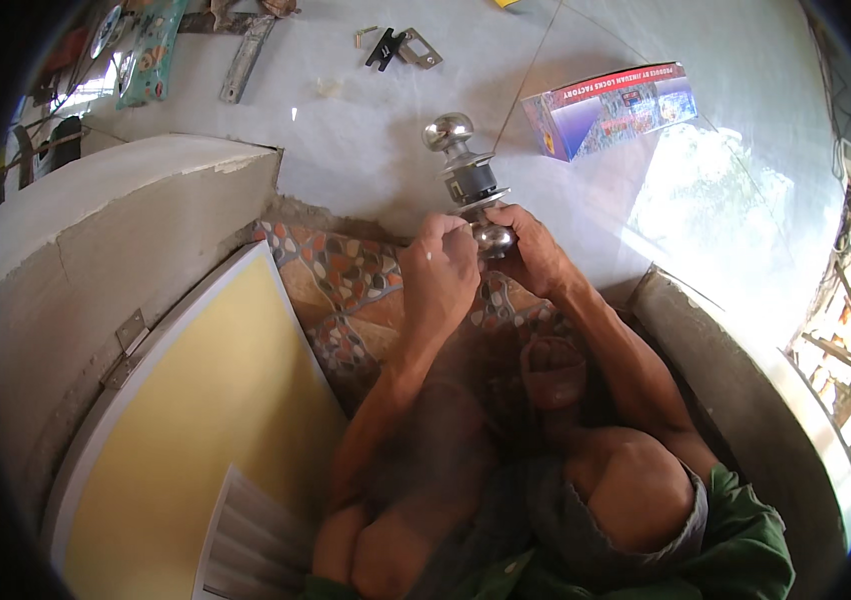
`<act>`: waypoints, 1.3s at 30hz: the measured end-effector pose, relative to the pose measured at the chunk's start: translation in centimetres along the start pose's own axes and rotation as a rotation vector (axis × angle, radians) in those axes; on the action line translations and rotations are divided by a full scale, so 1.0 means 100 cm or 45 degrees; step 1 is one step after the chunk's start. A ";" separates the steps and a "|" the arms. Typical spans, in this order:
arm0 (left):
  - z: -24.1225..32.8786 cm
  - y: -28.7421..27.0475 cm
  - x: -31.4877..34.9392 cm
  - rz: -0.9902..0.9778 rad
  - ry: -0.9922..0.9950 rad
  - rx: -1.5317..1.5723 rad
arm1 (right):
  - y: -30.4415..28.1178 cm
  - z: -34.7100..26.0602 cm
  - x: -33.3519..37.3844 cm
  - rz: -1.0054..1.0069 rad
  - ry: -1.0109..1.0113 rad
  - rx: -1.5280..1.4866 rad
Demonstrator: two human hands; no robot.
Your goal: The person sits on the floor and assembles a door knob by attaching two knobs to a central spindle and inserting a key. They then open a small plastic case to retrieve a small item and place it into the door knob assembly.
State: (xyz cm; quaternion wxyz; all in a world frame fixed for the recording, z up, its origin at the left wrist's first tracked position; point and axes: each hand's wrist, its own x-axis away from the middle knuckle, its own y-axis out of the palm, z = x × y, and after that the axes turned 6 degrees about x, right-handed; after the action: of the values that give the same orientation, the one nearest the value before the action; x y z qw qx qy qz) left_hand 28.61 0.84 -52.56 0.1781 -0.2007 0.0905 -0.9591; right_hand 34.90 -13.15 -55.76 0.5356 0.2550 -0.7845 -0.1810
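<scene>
A shiny metal door knob set (473, 180) is held tilted above the floor, with round knobs at its two ends and flat round plates and a dark cylinder between them. My right hand (536, 255) grips the near knob from the right, its thumb across the neck by the plate. Closed fingers of my left hand (439, 275) press against the left side of that same knob. What lies under the left fingertips is hidden. Beyond the far knob lie a black latch plate (383, 49) and a metal strike plate (419, 48), with small screws (365, 37) beside them.
A colourful cardboard box (611, 108) lies at the far right. Farther left are a metal bar tool (248, 60) and a green plastic packet (154, 55). A yellow door panel (206, 400) stands at my left, hinged to a low concrete wall (136, 220). Another wall (736, 390) rises at my right.
</scene>
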 end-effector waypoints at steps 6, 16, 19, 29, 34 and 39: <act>0.003 0.001 0.003 -0.036 -0.152 0.020 | -0.002 -0.001 0.001 -0.042 0.038 -0.104; 0.013 -0.026 0.010 -0.143 -0.344 0.393 | -0.012 -0.006 0.002 -0.236 0.012 -0.468; 0.015 -0.017 0.011 -0.068 -0.345 0.780 | -0.012 0.002 -0.001 -0.239 0.088 -0.609; 0.007 0.007 0.015 0.071 -0.027 0.466 | -0.010 0.011 0.000 -0.165 0.077 -0.477; 0.008 0.004 0.012 0.083 -0.044 0.346 | -0.008 0.008 0.001 -0.157 0.067 -0.397; 0.008 0.000 0.011 0.023 -0.043 0.357 | -0.004 0.008 0.000 -0.055 0.111 -0.412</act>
State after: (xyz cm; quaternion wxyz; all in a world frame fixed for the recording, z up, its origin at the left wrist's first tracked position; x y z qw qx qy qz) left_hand 28.02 0.33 -51.49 0.2146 -0.1892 -0.0457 -0.9571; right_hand 34.28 -13.46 -56.27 0.5992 0.1898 -0.7154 -0.3051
